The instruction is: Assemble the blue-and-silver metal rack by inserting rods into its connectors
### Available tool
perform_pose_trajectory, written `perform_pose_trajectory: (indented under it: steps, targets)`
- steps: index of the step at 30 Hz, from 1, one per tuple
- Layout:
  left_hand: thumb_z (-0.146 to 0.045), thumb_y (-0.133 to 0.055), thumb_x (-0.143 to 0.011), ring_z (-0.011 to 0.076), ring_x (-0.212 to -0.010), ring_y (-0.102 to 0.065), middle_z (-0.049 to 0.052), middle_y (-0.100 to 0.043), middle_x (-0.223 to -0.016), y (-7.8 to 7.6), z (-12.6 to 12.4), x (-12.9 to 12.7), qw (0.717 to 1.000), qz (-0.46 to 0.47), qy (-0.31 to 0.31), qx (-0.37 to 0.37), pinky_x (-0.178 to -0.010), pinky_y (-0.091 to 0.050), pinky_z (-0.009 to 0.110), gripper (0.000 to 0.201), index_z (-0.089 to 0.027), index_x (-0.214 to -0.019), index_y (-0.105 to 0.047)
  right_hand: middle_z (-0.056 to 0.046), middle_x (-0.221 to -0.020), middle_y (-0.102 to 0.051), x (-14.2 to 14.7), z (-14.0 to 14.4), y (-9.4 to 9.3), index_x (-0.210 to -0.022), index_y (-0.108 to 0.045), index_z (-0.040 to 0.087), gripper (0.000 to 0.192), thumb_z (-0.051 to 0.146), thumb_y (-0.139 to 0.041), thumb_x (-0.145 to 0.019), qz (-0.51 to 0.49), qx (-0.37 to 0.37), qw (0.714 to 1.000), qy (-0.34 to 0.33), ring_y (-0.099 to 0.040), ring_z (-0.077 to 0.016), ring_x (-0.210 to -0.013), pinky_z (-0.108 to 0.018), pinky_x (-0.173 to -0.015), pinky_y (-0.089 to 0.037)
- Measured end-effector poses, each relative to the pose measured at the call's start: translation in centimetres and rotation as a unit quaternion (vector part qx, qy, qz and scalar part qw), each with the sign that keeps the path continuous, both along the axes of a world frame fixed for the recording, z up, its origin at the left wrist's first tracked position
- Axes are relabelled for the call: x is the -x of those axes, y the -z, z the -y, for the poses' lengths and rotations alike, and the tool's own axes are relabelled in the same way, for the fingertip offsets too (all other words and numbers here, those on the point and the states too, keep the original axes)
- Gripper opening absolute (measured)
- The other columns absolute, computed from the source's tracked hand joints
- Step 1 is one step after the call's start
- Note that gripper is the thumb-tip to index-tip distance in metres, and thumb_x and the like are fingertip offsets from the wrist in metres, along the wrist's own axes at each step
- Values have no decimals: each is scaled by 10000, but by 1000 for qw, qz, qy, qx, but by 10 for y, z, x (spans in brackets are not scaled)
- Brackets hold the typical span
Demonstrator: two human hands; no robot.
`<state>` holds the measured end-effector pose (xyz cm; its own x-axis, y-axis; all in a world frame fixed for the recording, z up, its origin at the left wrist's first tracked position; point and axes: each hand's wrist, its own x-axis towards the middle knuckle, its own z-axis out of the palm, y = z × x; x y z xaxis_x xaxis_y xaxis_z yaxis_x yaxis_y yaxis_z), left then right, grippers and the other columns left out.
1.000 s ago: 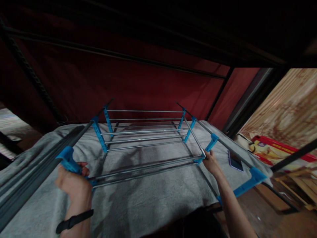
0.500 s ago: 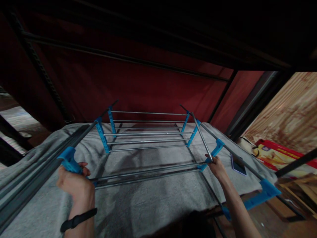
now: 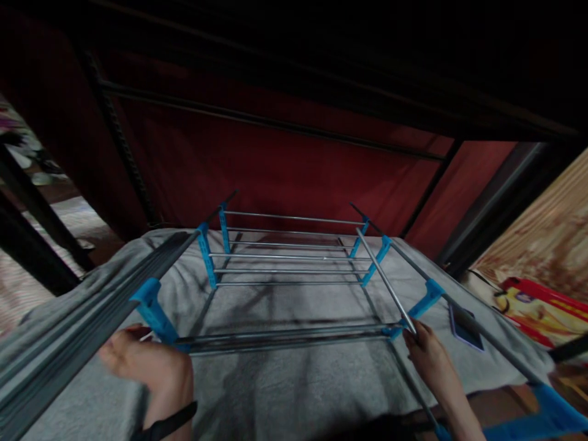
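My right hand [image 3: 425, 346] is closed around the near end of a loose metal rod [image 3: 383, 275], beside a blue plastic bracket [image 3: 425, 303]. The rod slants away over the frame of a rack made of grey tubes and blue brackets, which lies on a grey blanket [image 3: 285, 380]. Just below another blue bracket [image 3: 156, 312] on the left side is my left hand [image 3: 142, 358], its wrist bent and its fingers curled. A thin pale bit shows at those fingertips, too small to name. Several crossbars [image 3: 289, 257] span the rack's far sections.
A phone [image 3: 466, 327] lies on the blanket at the right, outside the rack. Farther right is a red and yellow box [image 3: 544, 309]. Dark metal bars and a red cloth [image 3: 285, 165] stand behind. More grey tubes [image 3: 82, 337] run along the left.
My left hand has let go of the left blue bracket and sits slightly lower. My right hand keeps the rod. The view has turned left, so the rack appears farther right.
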<state>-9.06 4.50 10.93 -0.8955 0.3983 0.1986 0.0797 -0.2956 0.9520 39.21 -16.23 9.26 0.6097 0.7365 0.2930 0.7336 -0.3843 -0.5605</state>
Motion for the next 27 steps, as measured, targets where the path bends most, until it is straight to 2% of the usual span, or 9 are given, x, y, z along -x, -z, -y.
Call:
perform_pose_trajectory:
  steps: [3,5,8,12,15,18,22,27]
  targets:
    - [-281,-450,-757,145,-737,-421,-37,-386,-756,2,8,-6,995,49,-79,-45,-726,-382,306,101,-238,-744,-359,-132,-1029,-728,28,-11,-13,-1101,-693,211,482,557,-443,-876,-7,-23,999,-31,-715,-304,-939,-389,-801,-549]
    - [-292,-476,-787,158,-756,-430,-31,-404,-767,1,16,-16,995,20,-79,-56,-772,-393,329,110,-240,-741,-392,-102,-969,-747,51,-27,-24,-1051,-679,240,466,615,-451,-894,-26,-26,997,-66,-723,-296,-926,-359,-768,-543]
    - [-340,-499,-867,184,-798,-471,-16,-460,-779,-1,27,-37,994,-85,-51,-50,-807,-408,355,157,-234,-756,-466,-58,-838,-739,87,-54,-41,-977,-648,269,458,654,-402,-944,-28,-14,992,-123,-724,-271,-823,-323,-695,-513]
    - [-402,-478,-945,202,-818,-535,15,-550,-789,-1,28,-57,969,-232,75,-37,-795,-431,354,243,-220,-800,-549,-44,-862,-748,127,-94,-56,-1012,-642,278,452,623,-352,-996,36,-14,986,-163,-719,-256,-797,-313,-657,-478]
    - [-415,-467,-969,212,-882,-582,45,-621,-862,2,16,-59,954,-255,156,-2,-833,-454,351,249,-223,-870,-591,-57,-947,-744,146,-126,-57,-987,-648,275,403,522,-333,-1036,106,-51,965,-233,-710,-229,-840,-303,-682,-475]
    - [-435,-467,-966,225,-928,-616,66,-659,-920,6,0,-53,948,-254,189,27,-856,-476,355,268,-220,-925,-622,-59,-1004,-723,159,-154,-53,-991,-649,272,348,437,-349,-1049,164,-80,942,-281,-689,-210,-855,-304,-700,-476]
    - [-451,-471,-955,228,-918,-641,74,-689,-947,11,-13,-43,945,-239,216,59,-814,-494,341,297,-210,-923,-641,-49,-968,-695,167,-181,-45,-1010,-648,274,310,401,-368,-1054,213,-84,930,-286,-661,-208,-831,-319,-709,-471]
    - [-449,-467,-946,214,-834,-650,56,-700,-883,12,-16,-36,944,-210,236,97,-755,-495,322,310,-204,-921,-655,-63,-962,-670,165,-204,-38,-1029,-652,256,345,410,-346,-1062,248,-95,924,-276,-637,-221,-859,-338,-776,-463]
